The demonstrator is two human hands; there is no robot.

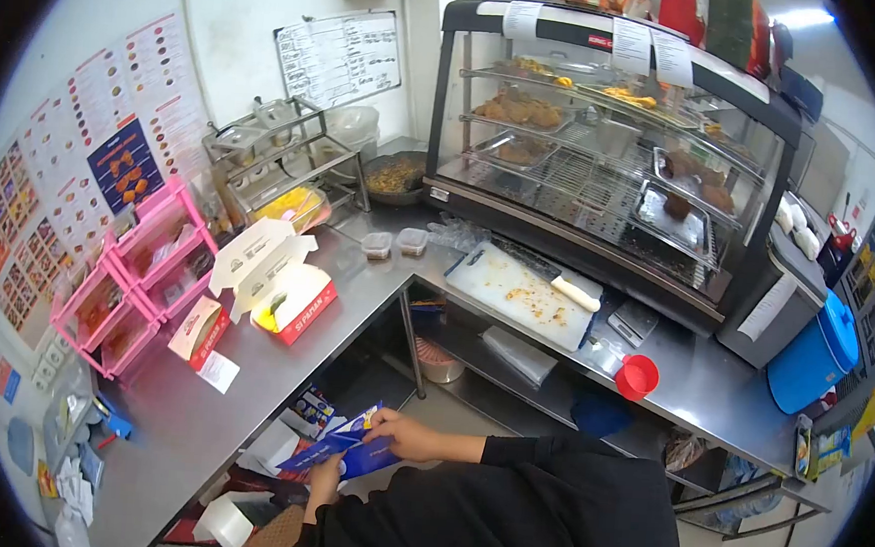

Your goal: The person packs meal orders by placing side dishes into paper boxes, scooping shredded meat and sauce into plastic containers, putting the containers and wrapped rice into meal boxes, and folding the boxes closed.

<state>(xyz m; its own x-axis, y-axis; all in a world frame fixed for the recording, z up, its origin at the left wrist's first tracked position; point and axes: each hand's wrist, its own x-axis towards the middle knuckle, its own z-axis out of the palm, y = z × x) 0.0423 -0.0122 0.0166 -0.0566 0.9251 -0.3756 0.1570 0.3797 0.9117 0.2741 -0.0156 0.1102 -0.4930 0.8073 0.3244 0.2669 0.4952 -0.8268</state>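
My left hand (324, 480) is closed on the lower edge of a blue printed cardboard box (371, 458), which looks partly folded. My right hand (400, 435) grips the same box near its upper edge, fingers wrapped over it. The box is held low, beside the front edge of the steel counter (297, 365). Under that counter, close to my hands, lie more printed packages (311, 406) and a white container (226, 523). On the counter above stands an open red and white food box (300, 310) with something yellow inside, next to a smaller red and white carton (199, 334).
Pink stacked bins (153, 256) line the left wall. Two small lidded cups (394, 243) stand near the corner. A cutting board (521, 294) with crumbs and a white-handled knife (575, 293) lies before the glass food warmer (605, 153). A red cup (637, 377) sits near the counter edge.
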